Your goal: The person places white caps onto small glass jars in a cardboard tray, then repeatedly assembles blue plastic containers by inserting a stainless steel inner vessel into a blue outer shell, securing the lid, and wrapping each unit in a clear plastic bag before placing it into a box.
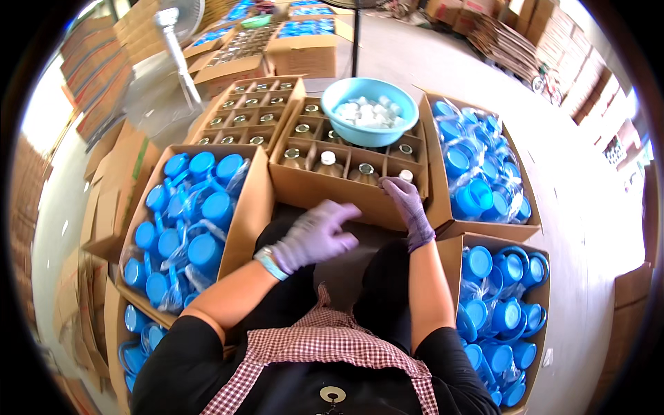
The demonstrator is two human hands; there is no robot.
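Observation:
Both of my hands wear light purple gloves. My left hand (319, 234), blurred by motion, is over my lap with its fingers apart and nothing seen in them. My right hand (408, 207) is at the front rim of a divided cardboard box (339, 188), its fingers curled together; what they hold, if anything, is hidden. Just beyond those fingers is a white-capped bottle (406, 176). Another white-capped bottle (328, 164) stands to the left among several uncapped glass bottles (364, 173). A light blue basin (370, 136) full of white caps (366, 111) rests on the box's far part.
Open boxes of blue plastic lidded jugs stand at my left (200, 214) and right (477, 162), with another box (501, 304) at the near right. Behind, left of the basin, is a second divided bottle box (249, 114). A metal pole (176, 55) rises beyond it.

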